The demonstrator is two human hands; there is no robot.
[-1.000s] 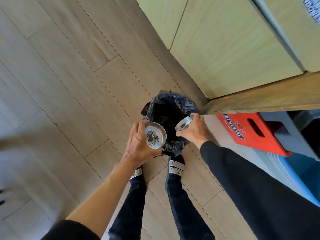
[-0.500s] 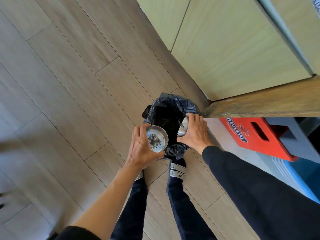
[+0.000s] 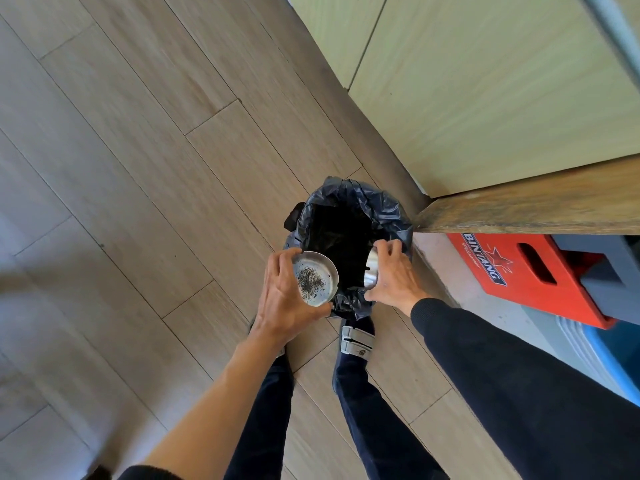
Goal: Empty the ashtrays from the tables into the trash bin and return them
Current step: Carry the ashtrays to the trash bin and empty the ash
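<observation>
A trash bin [image 3: 346, 202] lined with a black bag stands on the floor just in front of my feet. My left hand [image 3: 282, 296] grips a round metal ashtray [image 3: 315, 278] at the bin's left rim; dark ash specks lie in it and it is tilted slightly toward the opening. My right hand [image 3: 391, 278] holds a second metal ashtray [image 3: 371, 271] tipped on its edge over the bin's right side, its inside facing the opening. Most of that ashtray is hidden by my fingers.
A wooden counter edge [image 3: 526, 209] and pale cabinet panels [image 3: 485, 98] rise to the right of the bin. A red Bintang crate [image 3: 512, 271] and a blue container [image 3: 616, 362] sit under the counter. Wood-plank floor [image 3: 138, 168] spreads to the left.
My right hand has turned its ashtray from partly face-up to on edge over the bin. The left ashtray has shifted a little closer to the opening.
</observation>
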